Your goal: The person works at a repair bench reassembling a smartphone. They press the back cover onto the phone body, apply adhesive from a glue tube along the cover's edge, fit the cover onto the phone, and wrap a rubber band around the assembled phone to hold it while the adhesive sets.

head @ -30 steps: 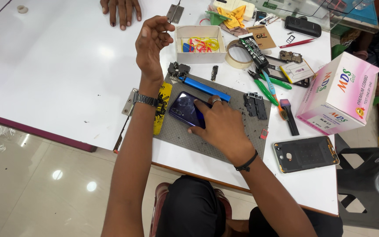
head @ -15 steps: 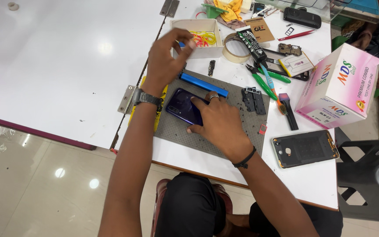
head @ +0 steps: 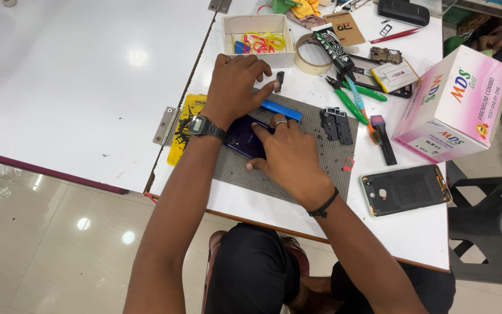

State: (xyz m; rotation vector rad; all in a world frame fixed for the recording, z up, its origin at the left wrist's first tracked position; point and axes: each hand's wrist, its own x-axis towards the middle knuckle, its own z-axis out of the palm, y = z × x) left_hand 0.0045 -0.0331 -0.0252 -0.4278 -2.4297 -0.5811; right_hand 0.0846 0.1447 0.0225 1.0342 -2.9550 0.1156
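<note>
Near the middle of the frame, a dark purple glossy smartphone [head: 244, 138] lies on a grey perforated work mat [head: 297, 168] on the white tabletop [head: 76, 87]. The right hand [head: 286, 157] lies flat on the phone, fingers spread, pinning it rather than pinching. The left hand [head: 236, 87], just above, rests loosely curled with its fingertips by a blue flat plastic bar [head: 281, 110]; its grip holds nothing I can see. Black loose parts [head: 337, 123] beside the phone suggest disassembly is under way and reassembly remains.
</note>
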